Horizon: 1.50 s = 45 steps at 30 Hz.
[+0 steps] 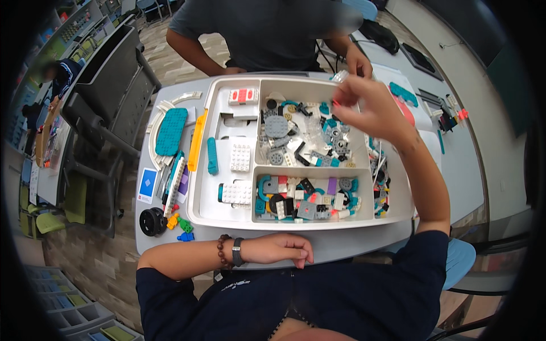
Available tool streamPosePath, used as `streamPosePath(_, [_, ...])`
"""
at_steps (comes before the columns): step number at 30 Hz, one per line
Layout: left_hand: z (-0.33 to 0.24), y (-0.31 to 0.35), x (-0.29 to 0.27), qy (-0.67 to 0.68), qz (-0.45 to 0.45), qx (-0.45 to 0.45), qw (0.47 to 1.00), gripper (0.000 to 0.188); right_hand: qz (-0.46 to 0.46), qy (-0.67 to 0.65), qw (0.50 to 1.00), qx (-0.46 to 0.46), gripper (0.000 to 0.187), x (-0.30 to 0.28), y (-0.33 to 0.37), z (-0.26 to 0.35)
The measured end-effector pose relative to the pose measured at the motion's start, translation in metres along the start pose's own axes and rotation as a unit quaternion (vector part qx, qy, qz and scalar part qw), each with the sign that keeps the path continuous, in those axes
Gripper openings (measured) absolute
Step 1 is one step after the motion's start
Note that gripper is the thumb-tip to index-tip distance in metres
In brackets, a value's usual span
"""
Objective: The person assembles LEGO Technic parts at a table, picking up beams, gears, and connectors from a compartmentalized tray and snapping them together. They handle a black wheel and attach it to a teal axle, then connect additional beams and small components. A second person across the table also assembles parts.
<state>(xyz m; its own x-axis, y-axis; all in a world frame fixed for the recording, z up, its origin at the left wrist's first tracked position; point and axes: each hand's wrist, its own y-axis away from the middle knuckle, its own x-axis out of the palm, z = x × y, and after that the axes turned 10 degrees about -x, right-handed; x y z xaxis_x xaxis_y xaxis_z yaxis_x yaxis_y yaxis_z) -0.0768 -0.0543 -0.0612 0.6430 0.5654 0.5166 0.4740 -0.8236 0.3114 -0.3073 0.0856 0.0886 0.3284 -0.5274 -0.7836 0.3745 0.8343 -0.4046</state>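
My right hand point(368, 108) hangs over the far right part of a white storage tray point(310, 170), above the far compartment. Its fingers are bent and slightly smeared by motion. A tiny red spot shows at the fingertips, too small to name. Beneath it lie grey wheels, teal pieces and a round grey plate point(276, 127). My left hand point(287, 249) rests at the table's near edge, its fingers curled in with nothing visible in them. Just beyond it, the tray's near compartment holds mixed building bricks, among them a purple brick point(331, 186).
Across the table point(219, 236) stands another person point(250, 34), one hand point(358, 61) near the tray's far right corner. On the left lie a teal plate point(172, 132), a yellow strip point(197, 142), a black wheel point(152, 221) and small coloured figures point(185, 225).
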Motion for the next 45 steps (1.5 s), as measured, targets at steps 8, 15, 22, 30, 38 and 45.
streamPosePath(8, [0.003, -0.003, -0.002, -0.013, 0.006, -0.007, 1.000, 0.028, -0.101, 0.059, 0.992, 0.035, 0.018, -0.031, 0.125, 0.023])
streamPosePath(15, [0.010, -0.006, -0.008, 0.037, 0.025, -0.023, 0.999, 0.028, -0.260, -0.178, 0.934, 0.169, 0.022, -0.010, 0.173, -0.031])
streamPosePath(22, [0.004, 0.000, -0.003, 0.052, 0.000, -0.033, 0.998, 0.029, -0.254, -0.208, 0.931, 0.160, 0.018, 0.001, 0.179, -0.029])
streamPosePath(30, [-0.003, 0.003, -0.002, 0.036, 0.000, -0.043, 0.998, 0.029, -0.228, -0.149, 0.951, 0.145, 0.020, -0.003, 0.181, -0.029])
streamPosePath(38, [-0.004, 0.000, -0.005, 0.037, 0.010, -0.051, 0.998, 0.029, -0.236, -0.169, 0.948, 0.128, 0.022, -0.004, 0.180, -0.031])
streamPosePath(45, [0.002, 0.000, -0.004, 0.049, 0.005, -0.053, 0.997, 0.029, -0.212, -0.155, 0.956, 0.134, 0.021, -0.006, 0.182, -0.031])
